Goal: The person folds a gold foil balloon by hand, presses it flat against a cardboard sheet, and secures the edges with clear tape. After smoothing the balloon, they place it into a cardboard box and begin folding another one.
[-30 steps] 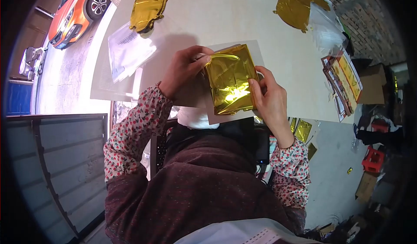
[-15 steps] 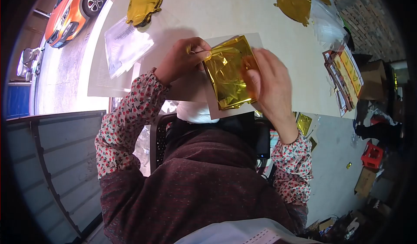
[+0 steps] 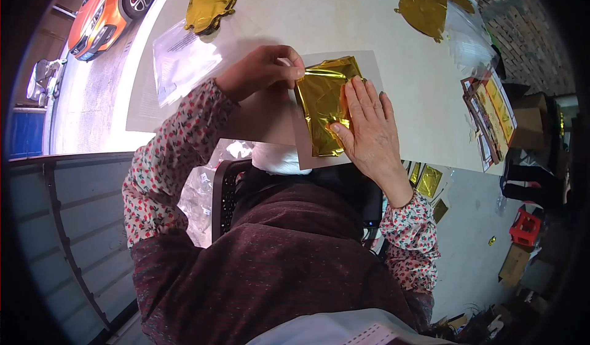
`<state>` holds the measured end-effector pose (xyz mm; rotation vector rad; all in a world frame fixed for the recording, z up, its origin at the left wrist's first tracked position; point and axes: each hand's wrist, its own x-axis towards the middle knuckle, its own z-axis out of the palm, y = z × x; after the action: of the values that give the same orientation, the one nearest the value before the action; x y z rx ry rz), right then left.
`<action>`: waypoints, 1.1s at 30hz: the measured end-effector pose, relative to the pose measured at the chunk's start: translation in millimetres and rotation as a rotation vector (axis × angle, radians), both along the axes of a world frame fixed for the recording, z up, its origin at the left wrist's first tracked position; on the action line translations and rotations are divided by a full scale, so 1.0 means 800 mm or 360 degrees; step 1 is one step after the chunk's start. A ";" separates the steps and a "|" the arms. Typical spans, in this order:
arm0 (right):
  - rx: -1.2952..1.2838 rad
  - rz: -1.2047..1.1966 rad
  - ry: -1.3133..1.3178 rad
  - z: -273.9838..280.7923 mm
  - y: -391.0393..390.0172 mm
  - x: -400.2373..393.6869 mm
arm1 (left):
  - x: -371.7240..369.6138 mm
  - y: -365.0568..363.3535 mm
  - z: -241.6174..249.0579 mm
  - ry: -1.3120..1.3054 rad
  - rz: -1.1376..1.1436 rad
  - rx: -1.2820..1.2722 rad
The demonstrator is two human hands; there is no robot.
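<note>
A folded piece of shiny gold foil [image 3: 322, 105] lies on a thin grey sheet [image 3: 370, 68] near the table's front edge. My left hand [image 3: 265, 71] is closed, its thumb and forefinger pinching at the foil's upper left corner. Stretched out flat, my right hand [image 3: 373, 130] rests on the right side of the foil, fingers apart and covering part of it.
Larger gold foil pieces [image 3: 212, 4] lie at the table's far side, with more gold foil [image 3: 424, 7] at far right. Clear plastic bags [image 3: 181, 65] sit at left. Printed cards [image 3: 491, 121] are stacked at the right edge. A red stool [image 3: 525, 227] stands on the floor.
My right hand has gone from a blurred position at the foil's right edge to lying flat on it. The left hand stays by the upper left corner, its forearm shifted slightly.
</note>
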<state>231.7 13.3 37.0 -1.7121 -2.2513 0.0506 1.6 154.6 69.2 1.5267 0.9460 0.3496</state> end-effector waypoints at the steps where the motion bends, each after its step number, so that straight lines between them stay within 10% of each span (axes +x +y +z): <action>1: 0.0006 0.0002 -0.0004 0.000 0.000 0.000 | 0.000 0.002 0.006 0.0021 -0.0027 -0.0024; 33: 0.0023 -0.0038 0.0042 -0.004 0.000 0.000 | 0.018 0.023 0.000 0.0230 -0.0440 -0.0315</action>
<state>231.3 13.1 33.7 -1.7208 -2.2069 0.0512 16.0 172.7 69.1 1.4896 0.8397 -0.0514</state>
